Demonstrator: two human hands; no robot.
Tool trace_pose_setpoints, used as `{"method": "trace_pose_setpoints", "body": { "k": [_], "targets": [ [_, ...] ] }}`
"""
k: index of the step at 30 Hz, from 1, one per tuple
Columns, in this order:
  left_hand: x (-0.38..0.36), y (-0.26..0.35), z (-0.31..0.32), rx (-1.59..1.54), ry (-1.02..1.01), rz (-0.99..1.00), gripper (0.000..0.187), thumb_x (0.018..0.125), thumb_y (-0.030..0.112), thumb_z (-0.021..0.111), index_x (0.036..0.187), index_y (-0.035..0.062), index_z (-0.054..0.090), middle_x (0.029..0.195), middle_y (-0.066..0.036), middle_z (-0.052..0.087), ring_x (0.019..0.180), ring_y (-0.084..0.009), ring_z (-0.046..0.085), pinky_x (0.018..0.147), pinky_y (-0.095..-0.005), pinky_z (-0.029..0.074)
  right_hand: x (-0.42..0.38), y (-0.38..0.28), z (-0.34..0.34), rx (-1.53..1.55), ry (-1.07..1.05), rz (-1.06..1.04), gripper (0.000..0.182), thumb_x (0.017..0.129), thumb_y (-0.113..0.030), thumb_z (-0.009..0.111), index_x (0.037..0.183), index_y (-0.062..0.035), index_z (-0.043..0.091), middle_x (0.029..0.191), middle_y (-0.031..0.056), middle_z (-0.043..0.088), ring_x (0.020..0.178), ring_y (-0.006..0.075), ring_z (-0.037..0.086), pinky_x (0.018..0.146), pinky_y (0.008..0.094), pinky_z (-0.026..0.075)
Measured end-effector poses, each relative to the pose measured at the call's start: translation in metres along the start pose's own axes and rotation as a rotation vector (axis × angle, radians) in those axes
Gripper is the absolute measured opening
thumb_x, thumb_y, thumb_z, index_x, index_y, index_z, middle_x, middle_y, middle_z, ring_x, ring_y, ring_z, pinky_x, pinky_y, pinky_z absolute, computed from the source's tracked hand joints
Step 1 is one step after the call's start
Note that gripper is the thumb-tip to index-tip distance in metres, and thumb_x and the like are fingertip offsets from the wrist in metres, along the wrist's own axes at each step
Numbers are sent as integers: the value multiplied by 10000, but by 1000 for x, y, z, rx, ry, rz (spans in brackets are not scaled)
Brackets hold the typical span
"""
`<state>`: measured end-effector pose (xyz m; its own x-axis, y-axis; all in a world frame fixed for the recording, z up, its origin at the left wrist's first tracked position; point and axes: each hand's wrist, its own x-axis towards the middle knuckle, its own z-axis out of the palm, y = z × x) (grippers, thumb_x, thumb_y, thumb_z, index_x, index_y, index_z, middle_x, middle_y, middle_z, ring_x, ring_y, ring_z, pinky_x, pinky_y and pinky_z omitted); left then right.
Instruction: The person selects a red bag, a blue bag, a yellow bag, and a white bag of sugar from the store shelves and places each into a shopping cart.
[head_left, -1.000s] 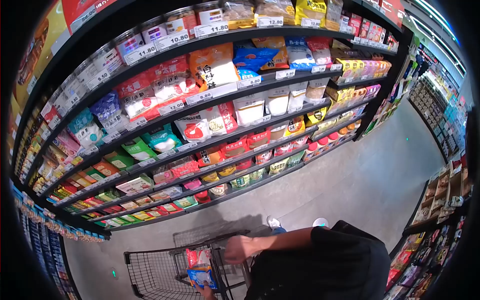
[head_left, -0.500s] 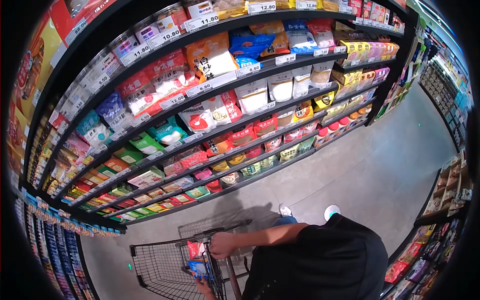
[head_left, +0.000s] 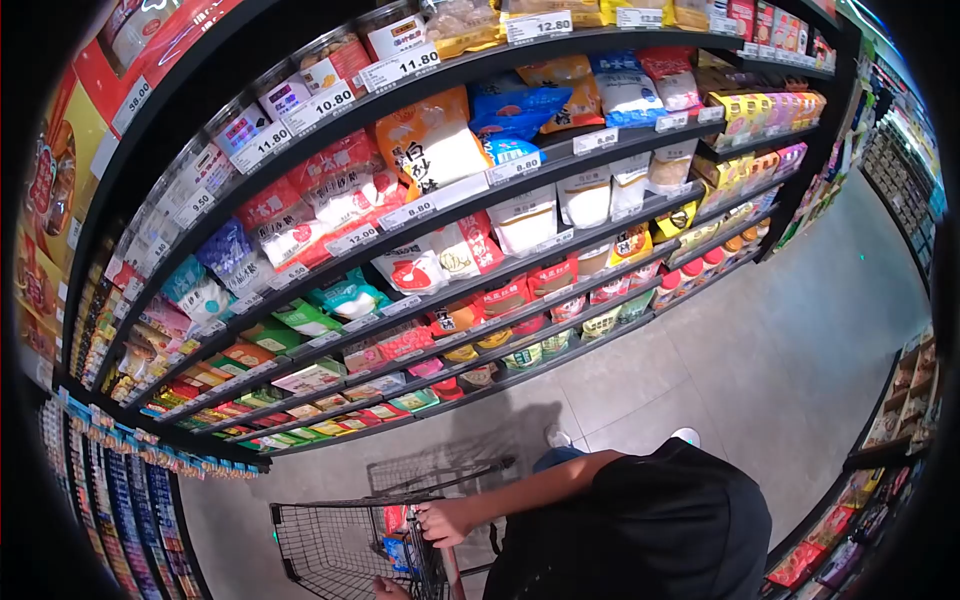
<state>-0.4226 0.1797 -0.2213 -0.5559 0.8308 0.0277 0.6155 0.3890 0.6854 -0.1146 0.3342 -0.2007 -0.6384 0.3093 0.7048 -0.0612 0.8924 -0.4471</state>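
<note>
A black wire shopping cart (head_left: 325,545) stands at the lower left, in front of my body. My right hand (head_left: 446,522) is closed round its handle (head_left: 454,573) at the end nearer the shelves. In the cart, close behind the handle, lie a red and white bag (head_left: 396,518) and a blue package (head_left: 401,553). Cut off by the bottom edge, my left hand (head_left: 390,589) is just below the blue package and apart from it. Too little of its fingers shows to tell what they are doing.
Long shelves (head_left: 520,170) of bagged goods with price tags run beside me. Hanging packets (head_left: 130,430) line the lower left. Grey tiled floor (head_left: 640,370) stretches toward the upper right. Another stocked shelf (head_left: 820,530) stands at the lower right.
My left hand has drawn down and away from the blue package, which stays in the cart. My right hand keeps its hold on the handle. The view has shifted slightly.
</note>
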Motion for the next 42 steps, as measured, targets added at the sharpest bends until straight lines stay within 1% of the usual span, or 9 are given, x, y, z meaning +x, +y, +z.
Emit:
{"method": "trace_pose_setpoints", "body": {
  "k": [5, 9, 11, 15, 18, 24, 29, 32, 42],
  "targets": [
    [-6, 53, -21, 233, 133, 155, 432, 969, 287, 527, 1248, -39, 577, 1195, -249, 606, 1117, -367, 569, 968, -415, 451, 6, 16, -48, 35, -213, 4, 209, 718, -235, 654, 755, -42, 580, 763, 104, 575, 877, 287, 551, 797, 427, 415],
    [-48, 222, -15, 62, 251, -65, 266, 943, 180, 569, 1096, -20, 652, 1069, -200, 648, 1006, -302, 608, 890, -378, 475, 3, 20, -82, 128, -282, 86, 195, 720, -206, 639, 843, -65, 585, 864, 94, 583, 940, 275, 549, 823, 423, 417],
    [-26, 142, 28, -168, 286, 109, 359, 937, 137, 553, 1218, -86, 534, 1180, -221, 591, 1082, -283, 561, 949, -394, 425, 2, 20, -111, 184, -339, 129, 173, 760, -177, 618, 894, -72, 593, 908, 93, 588, 952, 276, 556, 831, 430, 419],
    [-43, 255, 96, -103, 140, 272, 294, 964, 110, 508, 1186, -79, 549, 1170, -191, 586, 1095, -288, 542, 994, -389, 392, 11, 33, -193, 188, -38, 272, 257, 867, -189, 578, 1089, -66, 616, 980, 125, 608, 939, 314, 593, 836, 451, 470],
    [-41, 296, 133, -219, 46, 246, 287, 960, 110, 532, 1191, -59, 558, 1176, -173, 587, 1099, -282, 538, 978, -388, 396, 22, 33, -306, -36, 134, 683, 374, 863, -125, 620, 1227, -45, 586, 1084, 174, 632, 991, 302, 624, 839, 388, 504],
    [-34, 276, 155, -32, -103, 301, 425, 904, 129, 601, 1290, -18, 500, 1277, -222, 536, 1204, -391, 486, 1021, -476, 362, 20, 39, -493, -581, 898, 622, 320, 867, -105, 661, 1159, 6, 588, 1066, 191, 634, 997, 332, 622, 854, 382, 503],
    [-51, 273, 131, 202, -153, 378, 574, 846, 121, 650, 1371, 21, 439, 1430, -211, 394, 1340, -411, 338, 1082, -486, 328, 32, 64, -555, -845, 896, 645, 379, 870, -204, 678, 1143, 42, 585, 1040, 195, 654, 961, 317, 643, 848, 377, 499],
    [-56, 272, 125, 386, -287, 316, 762, 805, 44, 640, 1480, 102, 291, 1574, -156, 164, 1444, -412, 137, 1097, -493, 340, 36, 80, -561, -529, 969, 742, 379, 859, -244, 709, 1077, 53, 617, 935, 164, 702, 840, 225, 680, 767, 324, 520],
    [-71, 288, 132, 393, -333, 183, 762, 862, 156, 626, 1510, 136, 225, 1593, -133, 127, 1420, -414, 228, 949, -538, 462, 43, 89, -584, -482, 842, 928, 485, 842, -388, 731, 990, 65, 644, 813, 121, 688, 726, 131, 627, 672, 276, 504]
  ]
}}
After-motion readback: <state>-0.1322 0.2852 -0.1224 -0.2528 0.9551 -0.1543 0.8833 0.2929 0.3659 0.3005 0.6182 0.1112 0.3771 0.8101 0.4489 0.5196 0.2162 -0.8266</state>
